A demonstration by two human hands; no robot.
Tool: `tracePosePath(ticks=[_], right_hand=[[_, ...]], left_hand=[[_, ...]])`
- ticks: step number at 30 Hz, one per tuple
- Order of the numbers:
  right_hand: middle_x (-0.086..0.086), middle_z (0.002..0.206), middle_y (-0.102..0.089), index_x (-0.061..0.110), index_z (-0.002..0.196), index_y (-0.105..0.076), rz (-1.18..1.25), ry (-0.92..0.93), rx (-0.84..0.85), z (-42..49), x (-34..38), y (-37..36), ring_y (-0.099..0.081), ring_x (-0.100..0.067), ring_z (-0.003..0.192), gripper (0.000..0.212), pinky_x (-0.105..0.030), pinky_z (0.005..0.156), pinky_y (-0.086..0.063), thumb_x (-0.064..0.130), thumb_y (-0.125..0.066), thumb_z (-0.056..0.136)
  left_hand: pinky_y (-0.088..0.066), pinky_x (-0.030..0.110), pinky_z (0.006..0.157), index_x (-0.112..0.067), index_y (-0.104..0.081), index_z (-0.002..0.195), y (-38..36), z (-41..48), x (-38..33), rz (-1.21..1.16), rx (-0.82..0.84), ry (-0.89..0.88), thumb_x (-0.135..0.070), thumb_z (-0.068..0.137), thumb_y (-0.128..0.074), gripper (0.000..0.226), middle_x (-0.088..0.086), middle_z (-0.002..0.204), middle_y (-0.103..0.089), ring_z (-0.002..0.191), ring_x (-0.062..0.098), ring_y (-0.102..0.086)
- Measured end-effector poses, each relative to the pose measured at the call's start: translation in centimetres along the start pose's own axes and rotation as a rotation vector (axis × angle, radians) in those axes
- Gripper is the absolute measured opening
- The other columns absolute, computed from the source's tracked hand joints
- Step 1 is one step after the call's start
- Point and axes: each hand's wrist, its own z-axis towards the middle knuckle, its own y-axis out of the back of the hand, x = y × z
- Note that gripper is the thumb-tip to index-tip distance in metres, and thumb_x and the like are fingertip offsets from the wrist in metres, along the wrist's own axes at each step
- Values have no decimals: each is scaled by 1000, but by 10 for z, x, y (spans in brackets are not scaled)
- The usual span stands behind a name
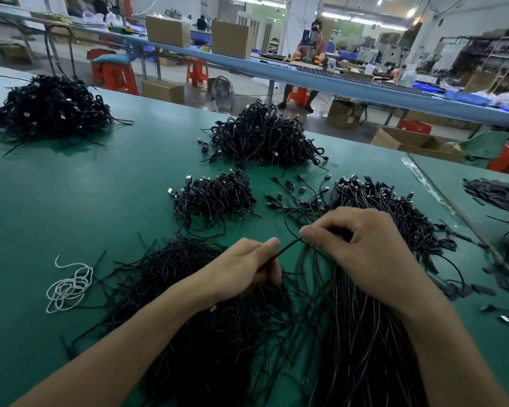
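Your left hand (pixel 244 268) and right hand (pixel 362 248) each pinched one thin black tie (pixel 287 248), seemingly the same one, above the green surface (pixel 86 201).

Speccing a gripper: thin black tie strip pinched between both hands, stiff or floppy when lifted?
Probably semi-stiff: the thin black tie strip runs straight between left hand and right hand. Likely light, being so thin. Loose ones in the pile lie nearly straight: probably springy, not limp.

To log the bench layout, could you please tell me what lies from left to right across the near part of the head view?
White cord coil → left hand → thin black cable pinched by both hands → right hand → loose black connectors.
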Motion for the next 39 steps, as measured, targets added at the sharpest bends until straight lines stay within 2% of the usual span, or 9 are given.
tracePosePath(ticks=[6,11,15,19,23,27,31,35,39], right_hand=[[-4,55,-51,25,73,-70,369,-129,-30,2,-4,-41,-36,-23,48,31,-36,46,-30,49,-56,86],[9,48,-45,27,67,-65,212,-125,200,-14,-5,-68,-34,-6,43,37,-22,45,-28,34,-52,101],[2,60,-56,21,80,-61,-42,-75,403,-22,0,-66,-47,-17,48,27,-42,49,-44,34,-49,101],[8,62,-55,35,75,-59,-81,-53,380,-23,5,-45,-51,-10,53,28,-33,55,-45,47,-49,98],[9,79,-63,31,80,-72,-35,-20,223,-19,0,-32,-60,-9,77,23,-36,73,-53,50,-62,88],[5,92,-70,20,79,-75,367,-21,131,-15,0,-35,-68,-13,86,13,-21,74,-52,33,-75,76],[-11,80,-69,10,83,-68,611,-19,182,-12,-2,-39,-58,-39,67,19,-49,63,-50,28,-73,80],[-7,77,-67,15,84,-66,483,-3,198,-11,-4,-39,-58,-28,68,20,-42,63,-48,34,-70,84],[4,77,-67,26,80,-62,359,-3,156,-13,-8,-44,-59,-8,65,13,-24,62,-49,25,-70,90]], left_hand=[[-34,17,43,-21,-48,65,1,-13,-15,-643,372,-137,-45,105,-38,48,-11,51,-35,41,5,-30],[-56,25,64,-14,-71,78,-7,-2,-14,-954,-44,-255,-43,98,-44,44,5,73,-67,65,15,-66],[-56,28,88,-9,-70,106,-11,10,5,-328,-378,-375,-37,100,-40,41,7,104,-75,102,18,-71],[-54,23,69,-12,-72,86,-6,6,14,147,-309,-320,-29,105,-41,41,-1,79,-74,74,10,-70],[-35,20,45,-22,-63,61,-4,-3,7,123,5,-78,-56,95,-34,56,-7,45,-48,39,9,-41],[-24,19,41,-25,-51,56,7,-13,-2,-158,287,121,-69,93,-34,60,-9,48,-30,41,8,-24],[-38,20,43,-24,-43,58,17,-14,-10,-405,429,131,-54,98,-40,51,-4,49,-42,41,10,-40],[-54,23,61,-20,-41,59,12,-16,-8,-388,358,82,-47,101,-38,50,10,71,-68,63,20,-66],[-40,17,56,-19,-42,54,2,-12,0,-131,38,44,-50,101,-38,56,3,58,-47,56,18,-46]])
